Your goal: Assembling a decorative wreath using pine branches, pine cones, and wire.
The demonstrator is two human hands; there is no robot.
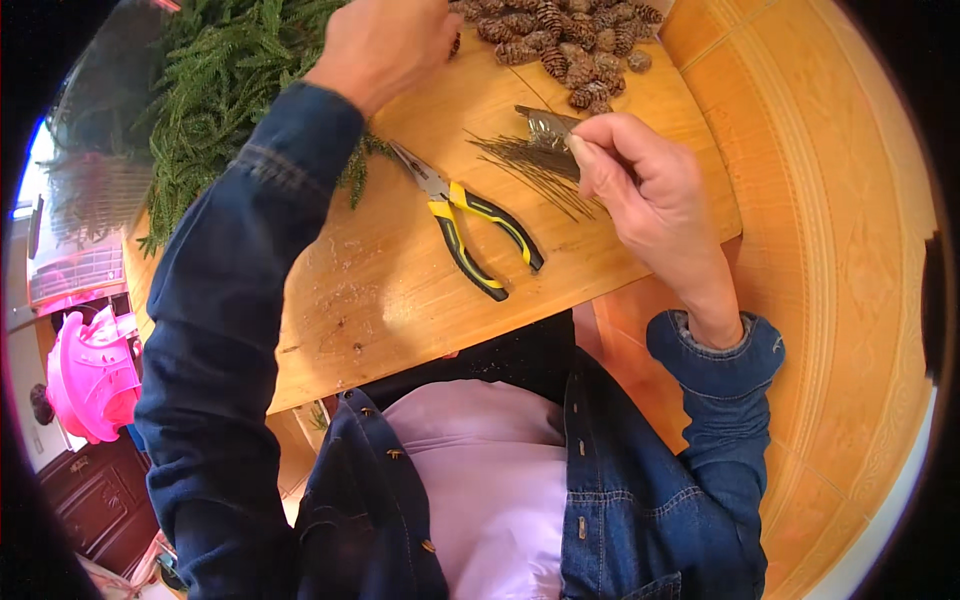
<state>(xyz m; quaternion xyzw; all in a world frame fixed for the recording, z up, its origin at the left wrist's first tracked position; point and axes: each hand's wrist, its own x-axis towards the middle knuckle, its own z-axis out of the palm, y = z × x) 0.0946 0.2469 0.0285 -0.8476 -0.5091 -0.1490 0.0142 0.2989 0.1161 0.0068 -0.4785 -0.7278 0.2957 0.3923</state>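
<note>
My left hand (385, 45) reaches to the far edge of the table, beside the heap of pine cones (560, 35). Its fingers curl in around a pine cone (455, 44), of which only a small part shows. Over the right side of the table, my right hand (650, 180) is closed, thumb pressed to forefinger; what lies in the pinch is too thin to make out. Just under it spreads a bundle of thin dark wires (525, 165) with a piece of clear plastic wrap (548, 128). Long-nose pliers (462, 205) with yellow and black handles lie between the hands, handles apart.
Green fir-like branches (225, 100) pile up at the far left of the wooden table (360, 310), partly behind my left sleeve. A tiled wall or floor (800, 200) borders the table on the right. A bright pink plastic object (95, 375) stands beyond my left arm.
</note>
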